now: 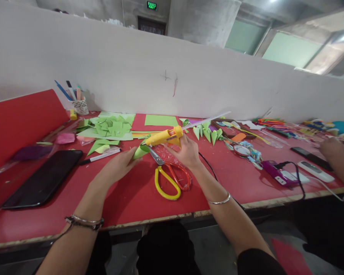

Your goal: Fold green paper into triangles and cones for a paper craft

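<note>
My right hand point(189, 152) is closed round the handle of a yellow hot glue gun point(164, 136), with a long clear glue stick point(208, 119) jutting from its back end. The gun's nozzle points left and meets a curled piece of green paper point(141, 151). That paper is held in the fingers of my left hand point(123, 163). Just below the gun lies a pair of scissors point(167, 183) with one yellow and one red handle loop; the gun and my hand partly cover the blades.
Cut green paper pieces point(111, 126) are heaped at the back left, folded green cones point(208, 133) at the back right. A black phone point(46, 177) and a pen point(100, 156) lie left. A purple power strip point(279, 173) sits right, near another person's hand point(336, 149). A white partition point(132, 72) stands behind.
</note>
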### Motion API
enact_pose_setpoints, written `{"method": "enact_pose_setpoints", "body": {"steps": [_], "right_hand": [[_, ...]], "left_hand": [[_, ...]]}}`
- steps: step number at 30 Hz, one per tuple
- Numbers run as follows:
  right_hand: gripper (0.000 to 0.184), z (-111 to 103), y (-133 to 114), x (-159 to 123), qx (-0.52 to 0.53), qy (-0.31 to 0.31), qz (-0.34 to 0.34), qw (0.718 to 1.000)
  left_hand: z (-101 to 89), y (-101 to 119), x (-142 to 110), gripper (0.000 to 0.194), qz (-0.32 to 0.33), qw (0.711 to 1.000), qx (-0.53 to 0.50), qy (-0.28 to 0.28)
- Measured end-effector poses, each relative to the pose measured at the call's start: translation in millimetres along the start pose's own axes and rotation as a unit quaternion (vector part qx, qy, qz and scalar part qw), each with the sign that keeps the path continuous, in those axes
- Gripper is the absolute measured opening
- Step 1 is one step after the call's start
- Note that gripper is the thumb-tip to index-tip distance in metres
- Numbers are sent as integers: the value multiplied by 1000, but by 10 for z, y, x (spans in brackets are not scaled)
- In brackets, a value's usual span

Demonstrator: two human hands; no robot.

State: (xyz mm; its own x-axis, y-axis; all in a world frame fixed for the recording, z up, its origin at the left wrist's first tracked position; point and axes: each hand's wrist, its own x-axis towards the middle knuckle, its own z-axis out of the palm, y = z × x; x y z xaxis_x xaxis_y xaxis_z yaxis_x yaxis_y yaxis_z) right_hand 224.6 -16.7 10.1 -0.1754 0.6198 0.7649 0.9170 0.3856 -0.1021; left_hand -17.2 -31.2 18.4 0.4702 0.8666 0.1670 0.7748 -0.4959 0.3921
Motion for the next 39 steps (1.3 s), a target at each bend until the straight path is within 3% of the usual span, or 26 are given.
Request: {"method": "enact_pose_setpoints", "body": {"steps": [5, 14, 25, 31, 39], "right_hand": [[52, -3, 2, 2, -17, -2, -11, 1000], [42, 3, 15, 6, -41, -23, -53, 997], [24, -38, 2, 24, -50, -41, -81, 995], [25, -33, 4, 26, -49, -56, -71, 995], [28, -48, -14, 22, -54, -85, -53, 994]], "left_hand": [[27, -65, 22, 28, 25, 1000, -11, 6], [-5, -71, 45, 24, 32, 997, 22, 73], [6, -105, 57, 22, 17, 997, 48, 66], [-2, -105, 62, 22, 54, 990, 69, 112], [11, -138, 60, 24, -31, 991, 92, 89]]}}
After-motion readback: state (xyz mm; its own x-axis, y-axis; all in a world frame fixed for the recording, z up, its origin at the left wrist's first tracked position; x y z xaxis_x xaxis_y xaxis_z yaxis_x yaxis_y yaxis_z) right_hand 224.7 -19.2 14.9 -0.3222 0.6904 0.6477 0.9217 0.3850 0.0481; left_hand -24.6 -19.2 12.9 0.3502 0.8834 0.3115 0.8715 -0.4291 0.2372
